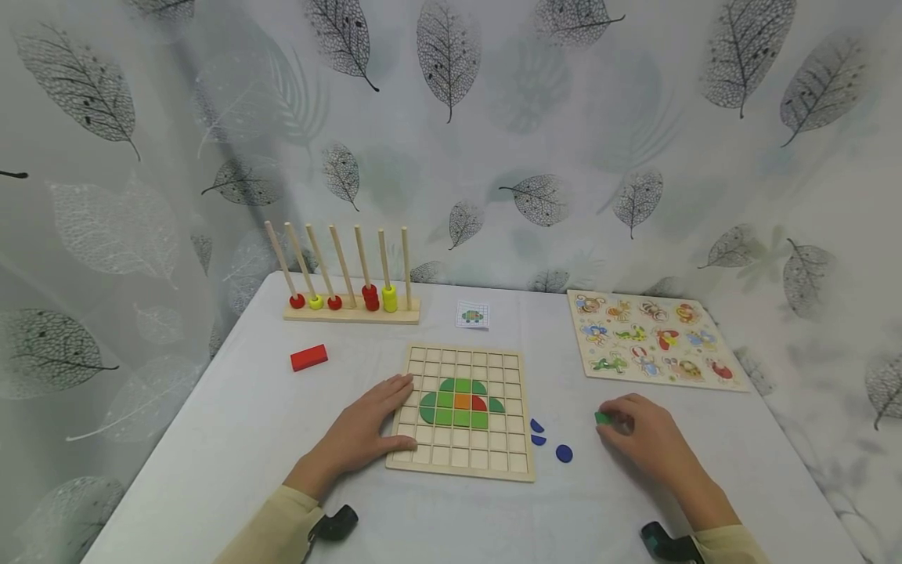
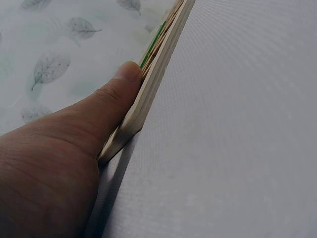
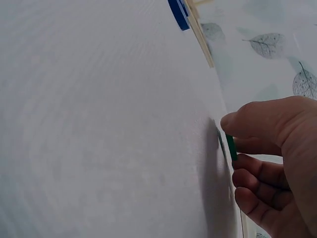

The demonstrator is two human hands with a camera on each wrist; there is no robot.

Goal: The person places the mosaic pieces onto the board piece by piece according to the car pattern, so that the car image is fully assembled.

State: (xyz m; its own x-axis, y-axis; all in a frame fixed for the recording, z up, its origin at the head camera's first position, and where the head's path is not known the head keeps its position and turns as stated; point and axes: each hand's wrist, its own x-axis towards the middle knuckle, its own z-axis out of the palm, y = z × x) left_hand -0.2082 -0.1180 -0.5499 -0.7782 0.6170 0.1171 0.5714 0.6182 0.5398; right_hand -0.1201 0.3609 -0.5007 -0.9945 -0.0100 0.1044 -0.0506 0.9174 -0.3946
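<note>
A wooden grid board (image 1: pixel 506 454) lies on the table, with green, orange and red tiles (image 1: pixel 462 401) set in its middle as a turtle-like shape. My left hand (image 1: pixel 359 429) rests on the board's left edge, fingers extended onto the rim. In the left wrist view its thumb (image 2: pixel 111 96) lies along the board's edge. Right of the board, my right hand (image 1: pixel 650 440) pinches a small green tile (image 1: pixel 602 418) between thumb and fingers. The right wrist view shows this green tile (image 3: pixel 231 147) edge-on, close over the white cloth; its full shape is hidden.
Blue pieces (image 1: pixel 564 453), a disc and two half discs, lie right of the board. Behind stand a peg rack (image 1: pixel 352 315) with red and yellow beads and a small turtle picture card (image 1: pixel 473 315). A red block (image 1: pixel 308 358) is at left, an insect puzzle board (image 1: pixel 655 341) at right.
</note>
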